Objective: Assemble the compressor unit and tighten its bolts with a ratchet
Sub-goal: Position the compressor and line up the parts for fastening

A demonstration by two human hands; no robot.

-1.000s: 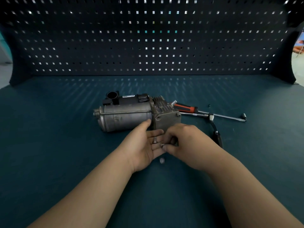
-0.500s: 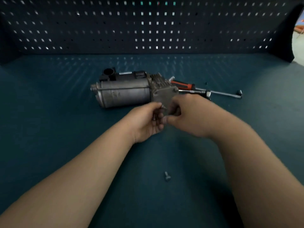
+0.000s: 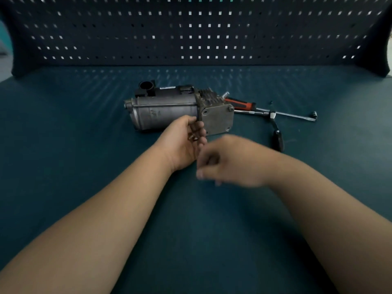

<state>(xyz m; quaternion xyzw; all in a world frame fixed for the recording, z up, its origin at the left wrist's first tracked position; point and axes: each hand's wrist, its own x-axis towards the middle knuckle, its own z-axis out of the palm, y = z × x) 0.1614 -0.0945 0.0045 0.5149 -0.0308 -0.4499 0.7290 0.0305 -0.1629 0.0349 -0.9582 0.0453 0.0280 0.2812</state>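
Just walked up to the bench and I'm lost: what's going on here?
A person is working bare-handed on a grey compressor unit lying on the green bench. The left hand is cupped beside its square end plate, apparently holding a small bolt. The right hand, nearer the person, is blurred with curled fingers; whether it holds anything is unclear. A black-handled ratchet and an orange-handled tool lie untouched to the unit's right.

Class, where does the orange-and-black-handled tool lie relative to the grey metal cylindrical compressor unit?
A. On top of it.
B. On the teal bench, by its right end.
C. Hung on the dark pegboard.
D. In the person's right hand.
B: the orange-and-black-handled tool lies flat on the teal bench just past the right end of the grey metal compressor unit.
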